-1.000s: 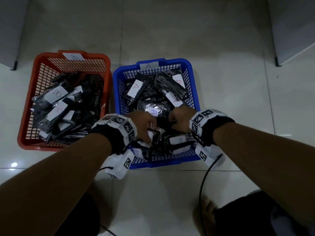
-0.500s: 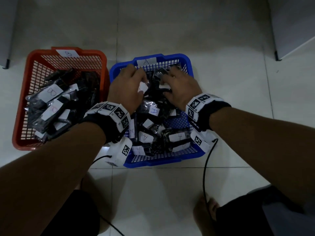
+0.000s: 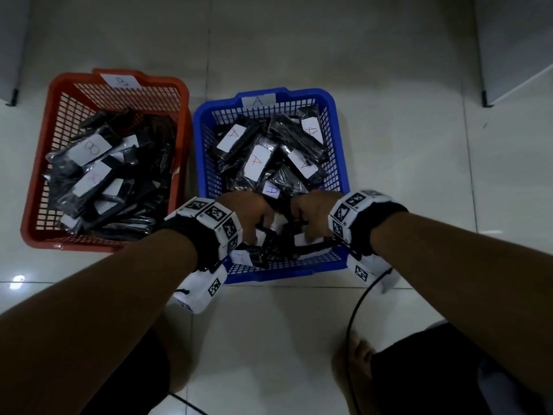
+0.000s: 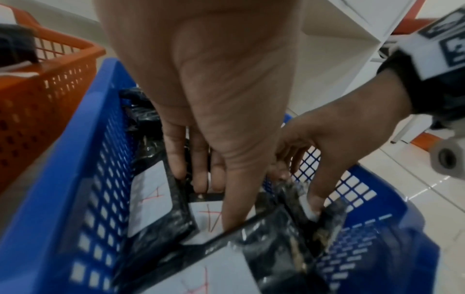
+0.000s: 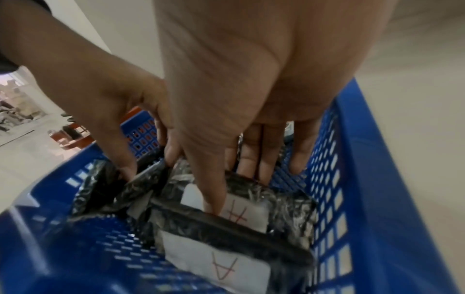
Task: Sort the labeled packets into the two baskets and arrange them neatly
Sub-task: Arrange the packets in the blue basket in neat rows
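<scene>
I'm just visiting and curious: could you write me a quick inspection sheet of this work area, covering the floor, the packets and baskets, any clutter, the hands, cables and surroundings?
Surface: pale glossy tiled floor; both baskets stand on it side by side.
Job's things: blue basket tagged A holds black packets labeled A, lying at mixed angles. Red basket holds packets, at least one labeled B.
Clutter: nothing seen.
Hands: left hand and right hand reach into the blue basket's near end, fingers down among packets; a firm grip is not clear.
Cables: black cable runs from the right wrist.
Surroundings: pale panels at the far corners.
</scene>
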`<control>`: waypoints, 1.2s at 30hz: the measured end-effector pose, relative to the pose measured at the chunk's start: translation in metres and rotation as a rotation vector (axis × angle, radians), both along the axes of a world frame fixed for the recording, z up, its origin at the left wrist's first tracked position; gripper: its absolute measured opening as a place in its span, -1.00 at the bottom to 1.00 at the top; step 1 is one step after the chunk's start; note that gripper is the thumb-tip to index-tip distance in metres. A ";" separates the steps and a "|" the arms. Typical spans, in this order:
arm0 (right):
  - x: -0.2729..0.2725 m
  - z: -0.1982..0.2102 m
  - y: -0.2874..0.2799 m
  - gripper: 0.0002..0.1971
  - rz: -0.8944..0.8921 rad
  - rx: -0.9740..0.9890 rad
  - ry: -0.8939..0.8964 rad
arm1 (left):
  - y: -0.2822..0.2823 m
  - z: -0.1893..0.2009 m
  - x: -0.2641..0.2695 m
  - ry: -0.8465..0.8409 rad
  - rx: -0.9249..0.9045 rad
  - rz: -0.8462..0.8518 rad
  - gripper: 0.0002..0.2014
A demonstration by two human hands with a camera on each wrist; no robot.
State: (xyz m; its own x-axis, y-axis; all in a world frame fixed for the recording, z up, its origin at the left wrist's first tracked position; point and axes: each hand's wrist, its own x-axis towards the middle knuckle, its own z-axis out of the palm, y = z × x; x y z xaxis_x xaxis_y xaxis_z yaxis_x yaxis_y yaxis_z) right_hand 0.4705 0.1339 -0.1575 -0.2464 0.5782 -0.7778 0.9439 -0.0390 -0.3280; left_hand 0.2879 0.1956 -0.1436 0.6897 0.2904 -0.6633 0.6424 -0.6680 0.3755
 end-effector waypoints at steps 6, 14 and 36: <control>0.015 0.020 0.006 -0.77 -0.257 0.128 0.178 | -0.002 -0.003 -0.002 -0.010 -0.006 0.043 -0.78; 0.021 0.032 0.044 -0.79 -0.587 0.569 0.264 | 0.032 0.018 0.000 -0.325 -0.071 0.531 -0.77; -0.021 -0.012 -0.003 -0.63 -0.282 0.140 0.052 | -0.011 -0.009 -0.012 0.107 -0.125 0.056 -0.67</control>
State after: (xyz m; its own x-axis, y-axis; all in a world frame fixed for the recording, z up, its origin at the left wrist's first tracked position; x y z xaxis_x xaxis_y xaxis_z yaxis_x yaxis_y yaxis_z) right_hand 0.4498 0.1304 -0.1697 -0.0984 0.7301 -0.6762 0.8843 -0.2476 -0.3960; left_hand 0.2758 0.1847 -0.1529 0.5983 0.2371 -0.7654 0.7183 -0.5821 0.3811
